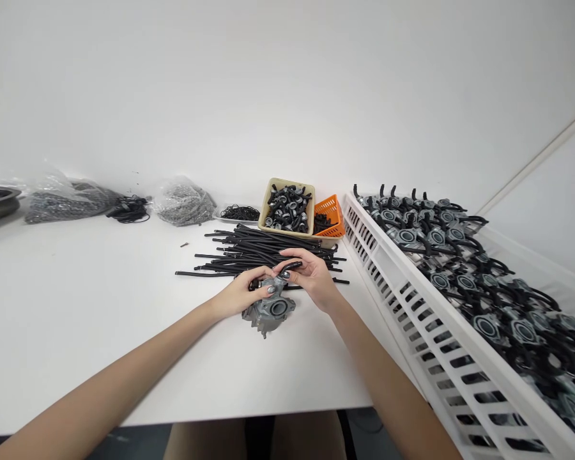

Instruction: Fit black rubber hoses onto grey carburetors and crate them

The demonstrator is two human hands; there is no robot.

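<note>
A grey metal carburetor (271, 310) is held just over the white table, its round bore facing me. My left hand (242, 292) is closed around its left and upper side, thumb across the top. At the carburetor's top, my right hand (312, 276) pinches a short black rubber elbow piece (291, 267) that points up and right. Whether this piece is fully seated on the carburetor cannot be made out under the fingers. Just behind both hands lies a loose pile of black rubber hoses (249, 250).
A white slatted crate (412, 306) full of carburetors stands along the right. Behind the hoses are a cream bin (265, 220) of black caps, an orange basket (333, 209) and a tray of black rings (239, 213). Plastic bags (184, 201) of small parts sit further left.
</note>
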